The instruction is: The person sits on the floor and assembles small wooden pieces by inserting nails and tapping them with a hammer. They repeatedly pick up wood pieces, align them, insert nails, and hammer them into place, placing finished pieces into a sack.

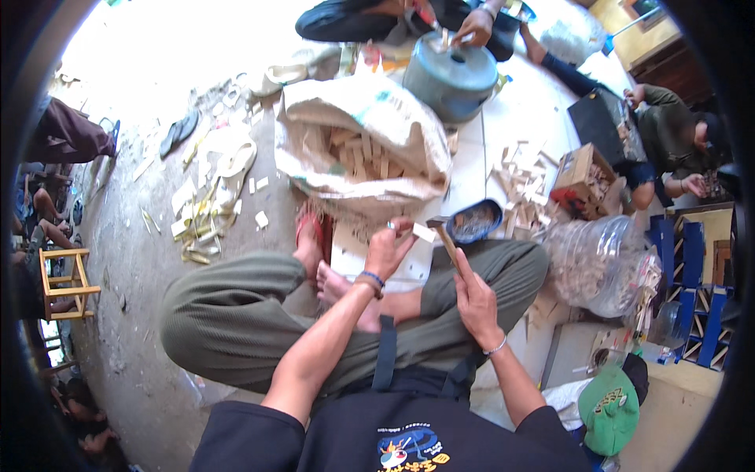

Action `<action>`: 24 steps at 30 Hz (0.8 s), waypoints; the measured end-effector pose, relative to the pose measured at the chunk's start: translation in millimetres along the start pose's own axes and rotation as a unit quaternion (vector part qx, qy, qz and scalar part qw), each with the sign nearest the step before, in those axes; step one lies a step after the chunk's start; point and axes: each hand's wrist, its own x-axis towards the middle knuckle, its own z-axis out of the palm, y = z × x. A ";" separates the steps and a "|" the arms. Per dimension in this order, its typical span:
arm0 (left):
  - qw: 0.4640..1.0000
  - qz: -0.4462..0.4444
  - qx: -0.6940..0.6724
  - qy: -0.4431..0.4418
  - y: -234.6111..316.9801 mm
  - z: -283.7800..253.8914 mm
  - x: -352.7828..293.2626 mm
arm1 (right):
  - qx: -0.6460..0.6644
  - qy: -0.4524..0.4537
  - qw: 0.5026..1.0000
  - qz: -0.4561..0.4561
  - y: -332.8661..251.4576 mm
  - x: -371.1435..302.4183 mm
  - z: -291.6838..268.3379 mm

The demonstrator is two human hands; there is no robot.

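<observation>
My left hand (387, 253) pinches a small pale wooden block (425, 233) between its fingertips, in front of the sack. My right hand (476, 305) is closed round the wooden handle of a hammer (450, 245), whose dark head is up close beside the block; whether they touch I cannot tell. Just beyond the hammer lies a dark blue oval tub (475, 221) with small dark contents too fine to make out. A large woven white sack (362, 193), its mouth spread wide, holds many wooden blocks (366, 153) ahead of my left hand.
Loose wooden pieces (523, 185) lie heaped right of the tub, near a cardboard box (583, 175) and a clear plastic bag (598, 263). Ahead, another person's hand (474, 28) works over an upturned bluish bucket (451, 75). A wooden stool (69, 283) stands left; a green cap (609, 409) lies right.
</observation>
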 end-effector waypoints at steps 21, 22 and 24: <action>0.930 0.354 0.084 -0.052 307.7 -135.0 -15.2 | 0.651 -0.088 0.735 0.170 -135.4 68.9 -121.4; 0.932 0.350 0.080 -0.049 308.0 -135.1 -16.7 | 0.649 -0.083 0.738 0.164 -137.8 68.2 -121.1; 0.935 0.342 0.074 -0.049 307.9 -135.0 -19.1 | 0.647 -0.069 0.738 0.175 -141.6 65.6 -121.1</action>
